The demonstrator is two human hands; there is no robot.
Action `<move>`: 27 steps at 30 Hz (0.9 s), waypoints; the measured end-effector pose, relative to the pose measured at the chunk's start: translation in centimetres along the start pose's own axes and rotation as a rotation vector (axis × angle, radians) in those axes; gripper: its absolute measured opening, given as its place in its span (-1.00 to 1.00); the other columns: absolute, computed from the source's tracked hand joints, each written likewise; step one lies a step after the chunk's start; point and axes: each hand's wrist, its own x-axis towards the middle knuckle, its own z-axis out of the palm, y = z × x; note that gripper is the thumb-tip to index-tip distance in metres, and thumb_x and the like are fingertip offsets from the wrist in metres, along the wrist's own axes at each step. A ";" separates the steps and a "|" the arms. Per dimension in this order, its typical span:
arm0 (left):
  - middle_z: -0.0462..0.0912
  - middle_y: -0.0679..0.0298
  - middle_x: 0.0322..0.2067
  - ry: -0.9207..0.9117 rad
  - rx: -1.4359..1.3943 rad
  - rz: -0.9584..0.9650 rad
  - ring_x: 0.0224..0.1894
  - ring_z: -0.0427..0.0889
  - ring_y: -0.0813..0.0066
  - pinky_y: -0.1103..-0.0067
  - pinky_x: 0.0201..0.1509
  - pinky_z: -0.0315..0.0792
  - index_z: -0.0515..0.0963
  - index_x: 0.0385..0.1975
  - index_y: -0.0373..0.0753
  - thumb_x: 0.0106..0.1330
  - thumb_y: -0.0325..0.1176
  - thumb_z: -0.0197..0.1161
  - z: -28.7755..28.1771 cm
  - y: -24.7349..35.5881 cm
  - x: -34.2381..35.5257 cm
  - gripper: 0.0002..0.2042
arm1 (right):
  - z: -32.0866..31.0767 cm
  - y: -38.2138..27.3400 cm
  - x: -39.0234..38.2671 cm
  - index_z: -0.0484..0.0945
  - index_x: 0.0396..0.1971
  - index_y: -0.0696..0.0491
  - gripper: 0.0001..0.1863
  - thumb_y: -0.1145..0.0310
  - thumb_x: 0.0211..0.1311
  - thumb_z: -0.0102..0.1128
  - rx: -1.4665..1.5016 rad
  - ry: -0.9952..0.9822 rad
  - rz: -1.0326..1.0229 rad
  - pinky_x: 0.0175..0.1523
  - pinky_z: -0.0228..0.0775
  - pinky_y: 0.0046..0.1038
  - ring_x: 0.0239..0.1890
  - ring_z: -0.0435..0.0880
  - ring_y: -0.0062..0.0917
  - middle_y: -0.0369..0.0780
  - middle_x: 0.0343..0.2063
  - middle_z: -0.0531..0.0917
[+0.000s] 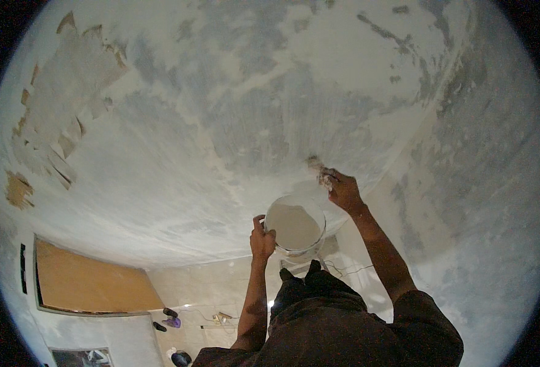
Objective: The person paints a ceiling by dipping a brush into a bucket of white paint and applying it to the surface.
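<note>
My left hand [262,240] grips the left rim of a white bucket [300,251], thumb over the edge. Inside the bucket is a pale, off-white liquid [295,227]. Above and to the right of it, my right hand [343,192] is closed around a paintbrush [315,164], its handle smeared with white. The bristles point up and left at the patchy white and grey wall [239,122]; whether they touch it I cannot tell. My fingers hide part of the handle.
My feet [300,269] stand on a raised support, mostly hidden, with a cable [343,269] beside it. A second wall [490,183] meets the first at right. Torn, peeling patches [68,134] mark the left. Below lie a brown door [95,278], shoes [171,317] and small items on the floor.
</note>
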 end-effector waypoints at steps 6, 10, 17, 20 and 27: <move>0.64 -0.11 -0.23 -0.004 -0.009 0.004 -0.15 0.60 -0.14 0.18 -0.05 0.43 0.23 0.07 -0.24 -0.04 -0.42 0.11 -0.4 0.9 -0.5 -0.44 | -6.2 -3.1 4.7 0.60 -0.29 -0.07 -0.58 0.57 -0.30 0.12 0.039 0.450 -0.157 -0.22 0.58 -0.45 -0.19 0.70 -0.37 -0.22 -0.06 0.63; 0.64 -0.11 -0.22 -0.015 -0.027 -0.019 -0.15 0.60 -0.13 0.18 -0.05 0.43 0.24 0.06 -0.26 -0.05 -0.44 0.10 -0.2 1.0 -0.7 -0.45 | -4.7 -3.1 1.2 0.60 -0.25 -0.05 -0.55 0.58 -0.29 0.12 0.026 0.158 -0.040 -0.16 0.58 -0.39 -0.17 0.68 -0.35 -0.19 -0.10 0.64; 0.63 -0.12 -0.19 -0.017 -0.024 0.031 -0.14 0.60 -0.14 0.19 -0.03 0.43 0.23 0.07 -0.26 -0.05 -0.43 0.09 -0.6 2.2 -0.8 -0.45 | -2.6 0.4 1.3 0.57 -0.27 0.00 -0.59 0.62 -0.27 0.14 -0.071 0.053 0.037 -0.22 0.58 -0.35 -0.20 0.67 -0.36 -0.22 -0.08 0.62; 0.63 -0.11 -0.18 0.006 0.032 0.067 -0.13 0.61 -0.14 0.21 -0.01 0.43 0.23 0.07 -0.26 -0.05 -0.42 0.08 -0.8 2.2 -0.9 -0.44 | -8.7 -3.5 5.8 0.56 -0.30 0.08 -0.68 0.64 -0.16 0.13 -0.056 0.298 -0.075 -0.39 0.54 -0.40 -0.47 0.66 -0.31 -0.12 -0.29 0.64; 0.63 -0.10 -0.17 -0.016 -0.027 0.032 -0.12 0.60 -0.13 0.21 -0.01 0.43 0.23 0.08 -0.25 -0.05 -0.40 0.08 -0.6 2.1 -1.0 -0.43 | -6.4 -2.1 1.9 0.55 -0.32 0.06 -0.67 0.67 -0.20 0.13 -0.025 0.266 -0.025 -0.47 0.48 -0.44 -0.58 0.61 -0.38 -0.21 -0.31 0.64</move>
